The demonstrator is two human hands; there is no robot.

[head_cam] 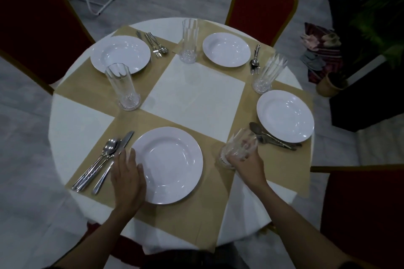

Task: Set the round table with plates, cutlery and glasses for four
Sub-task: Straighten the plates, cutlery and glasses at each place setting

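Round table (pixel 74 115), white cloth, four tan placemats, four white plates, four clear glasses, cutlery at each seat. Near plate (pixel 167 164) sits on the near placemat (pixel 175 220). Left hand (pixel 127 178) lies flat on the mat, fingers extended, thumb tip touching the plate's left rim; not gripping anything. Near cutlery (pixel 102 159), spoon, knife and more, lies just left of that hand, handles toward the table edge. Right hand (pixel 246 159) is wrapped around the near glass (pixel 237 148), fingers seen through the clear wall; glass tilted, base at the placemat seam right of the near plate; cannot tell if the base touches down. Right plate (pixel 285 115) on the right mat, its cutlery (pixel 271 136) just beside the held glass, partly under the plate rim. Right glass (pixel 269 74) stands beyond the right plate. Far plate (pixel 226 49) with cutlery (pixel 255 58) to its right, far glass (pixel 188 40) to its left. Left plate (pixel 120 54) with cutlery (pixel 154 43) beside it, left glass (pixel 123 86) just touching its near rim in view. Red chairs (pixel 263 4) around the table.
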